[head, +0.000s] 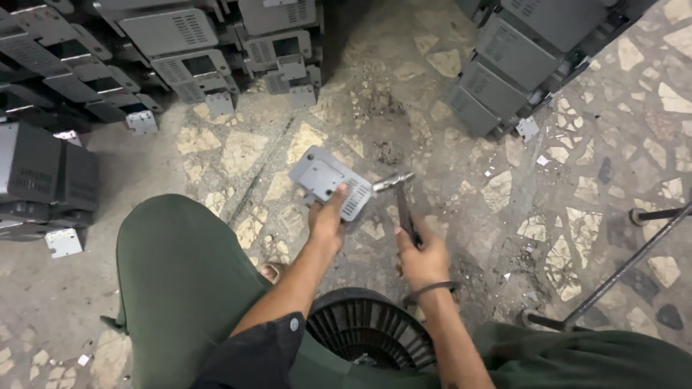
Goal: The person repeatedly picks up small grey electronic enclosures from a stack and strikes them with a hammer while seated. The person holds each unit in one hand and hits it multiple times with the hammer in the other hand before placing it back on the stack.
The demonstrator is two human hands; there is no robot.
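Gripping a grey vented metal cover plate (330,181) by its near edge, the left hand (327,216) tilts it above the stone floor (591,187), while the right hand (422,253) (fingers wrapped tight) angles a hammer (401,194) against its edge, apparently to strike.

Your left hand (328,218) grips pale grey casing part (330,181), slotted vent pattern at one end. Your right hand (422,258) grips hammer (400,198): silvery head, dark handle. Your trousers (184,281) olive green, sleeve (259,356) black. Floor (577,216) grey with cream stone chips (irregular mosaic). Stacked housings (173,50) grey, slotted. Ribbed round stool (371,328) black.
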